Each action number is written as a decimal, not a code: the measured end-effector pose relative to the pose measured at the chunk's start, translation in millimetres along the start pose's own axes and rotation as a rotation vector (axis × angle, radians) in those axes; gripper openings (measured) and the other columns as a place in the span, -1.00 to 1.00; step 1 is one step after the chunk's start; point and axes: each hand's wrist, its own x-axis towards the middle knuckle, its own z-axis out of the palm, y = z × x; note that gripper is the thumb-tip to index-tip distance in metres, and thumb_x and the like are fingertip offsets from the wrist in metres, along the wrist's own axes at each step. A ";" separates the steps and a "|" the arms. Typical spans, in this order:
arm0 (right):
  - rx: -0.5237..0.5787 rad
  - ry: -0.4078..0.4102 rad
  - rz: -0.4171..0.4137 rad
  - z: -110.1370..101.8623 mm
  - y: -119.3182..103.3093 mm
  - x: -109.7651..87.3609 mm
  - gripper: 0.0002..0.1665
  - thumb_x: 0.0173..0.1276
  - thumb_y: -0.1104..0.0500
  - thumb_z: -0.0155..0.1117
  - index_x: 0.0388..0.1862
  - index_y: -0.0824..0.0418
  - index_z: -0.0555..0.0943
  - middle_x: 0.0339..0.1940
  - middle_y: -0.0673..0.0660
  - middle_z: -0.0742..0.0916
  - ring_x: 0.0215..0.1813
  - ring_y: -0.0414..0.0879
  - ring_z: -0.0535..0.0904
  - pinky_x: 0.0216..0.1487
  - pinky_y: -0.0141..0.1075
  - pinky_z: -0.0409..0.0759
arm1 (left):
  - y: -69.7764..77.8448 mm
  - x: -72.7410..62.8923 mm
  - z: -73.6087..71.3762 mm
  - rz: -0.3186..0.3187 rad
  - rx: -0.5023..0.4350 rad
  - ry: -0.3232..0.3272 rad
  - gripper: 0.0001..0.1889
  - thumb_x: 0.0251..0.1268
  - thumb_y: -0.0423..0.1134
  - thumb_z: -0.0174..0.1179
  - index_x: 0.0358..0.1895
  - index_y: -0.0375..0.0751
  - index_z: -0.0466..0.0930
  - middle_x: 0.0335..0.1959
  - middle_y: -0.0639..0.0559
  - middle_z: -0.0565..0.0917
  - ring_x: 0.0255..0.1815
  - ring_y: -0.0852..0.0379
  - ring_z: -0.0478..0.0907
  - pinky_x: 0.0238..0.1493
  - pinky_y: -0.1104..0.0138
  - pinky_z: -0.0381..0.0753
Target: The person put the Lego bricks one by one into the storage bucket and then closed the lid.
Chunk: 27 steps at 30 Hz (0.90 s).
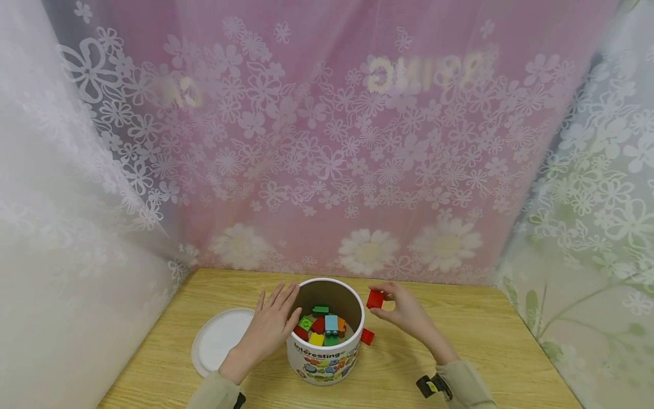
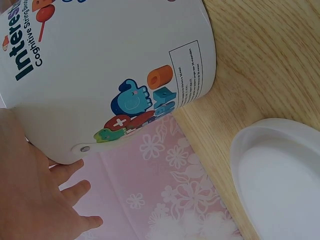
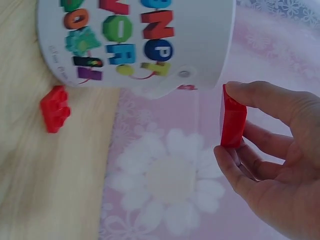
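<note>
A white printed bucket (image 1: 323, 363) stands upright on the table, with several coloured building blocks (image 1: 317, 339) inside it. My left hand (image 1: 271, 321) rests against the bucket's left rim with its fingers straight and spread. Just right of the bucket, my right hand (image 1: 406, 309) pinches a red building block (image 1: 375, 299) between thumb and fingers, at about rim height. In the right wrist view the pinched block shows its smooth side. A second red block (image 3: 55, 109) lies on the table close to the bucket's right side, its studs visible.
A round white lid (image 1: 217, 343) lies on the wooden table (image 1: 409, 375) left of the bucket, partly behind the left forearm. Pink floral cloth (image 1: 357, 142) hangs along the table's back edge, and pale cloth hangs at both sides.
</note>
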 end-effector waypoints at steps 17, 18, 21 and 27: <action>0.083 -0.067 -0.051 22.5 -41.0 31.1 -0.42 0.25 0.19 0.54 0.25 0.25 0.64 0.09 0.24 0.64 0.03 0.19 0.68 0.04 0.04 0.70 | 0.4 1.8 -0.6 -0.007 0.009 -0.014 -0.35 0.64 0.12 -0.14 0.61 -0.15 0.17 0.60 -0.03 0.22 0.63 -0.15 0.04 0.55 -0.26 -0.13; 0.076 -0.069 -0.064 25.3 -42.0 32.4 -0.42 0.24 0.18 0.55 0.25 0.25 0.64 0.09 0.23 0.65 0.02 0.17 0.68 0.02 0.03 0.71 | 0.5 1.8 -0.7 -0.008 0.008 -0.016 -0.35 0.64 0.12 -0.14 0.61 -0.15 0.17 0.60 -0.04 0.22 0.63 -0.15 0.04 0.55 -0.26 -0.13; 0.066 -0.075 -0.095 33.1 -45.9 36.0 -0.43 0.23 0.17 0.56 0.23 0.22 0.65 0.05 0.19 0.65 -0.04 0.10 0.67 -0.02 -0.03 0.72 | 0.8 1.5 -1.3 -0.007 0.000 -0.016 -0.35 0.64 0.11 -0.14 0.61 -0.15 0.17 0.60 -0.04 0.23 0.63 -0.15 0.04 0.55 -0.26 -0.13; 0.074 -0.105 -0.127 48.0 -50.3 40.6 -0.45 0.24 0.17 0.55 0.21 0.24 0.65 0.04 0.18 0.65 -0.05 0.04 0.64 0.04 -0.07 0.70 | 0.5 1.5 -1.2 -0.001 0.004 -0.010 -0.36 0.65 0.10 -0.14 0.60 -0.17 0.18 0.59 -0.06 0.24 0.63 -0.16 0.06 0.54 -0.28 -0.09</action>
